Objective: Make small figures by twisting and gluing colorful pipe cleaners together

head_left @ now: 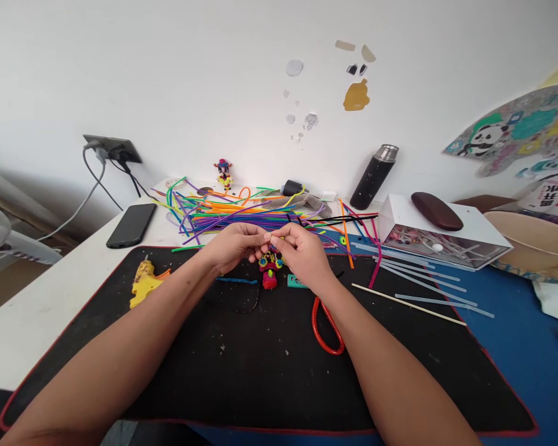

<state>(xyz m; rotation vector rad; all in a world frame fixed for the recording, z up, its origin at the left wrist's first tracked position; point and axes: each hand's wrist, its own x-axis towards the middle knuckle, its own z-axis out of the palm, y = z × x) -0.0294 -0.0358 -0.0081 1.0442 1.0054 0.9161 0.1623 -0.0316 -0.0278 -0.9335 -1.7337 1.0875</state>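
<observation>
2 hands [246,243] [302,249] touching, near far edge of mat [255,371], room nearside

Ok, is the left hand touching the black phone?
Apart. The head view shows a wide gap, with white desk and dark mat visible between the left hand and the black phone.

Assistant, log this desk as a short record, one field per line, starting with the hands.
Hands: left hand and right hand, fingertips together; anything pinched is too small to tell
Just below fingertips: colourful figure, partly hidden
On mat: glue gun at left, red loop by the right forearm, skewer at right
Behind mat: pipe cleaners, second figure
Back left: phone
Back right: flask, glasses case on box
</observation>
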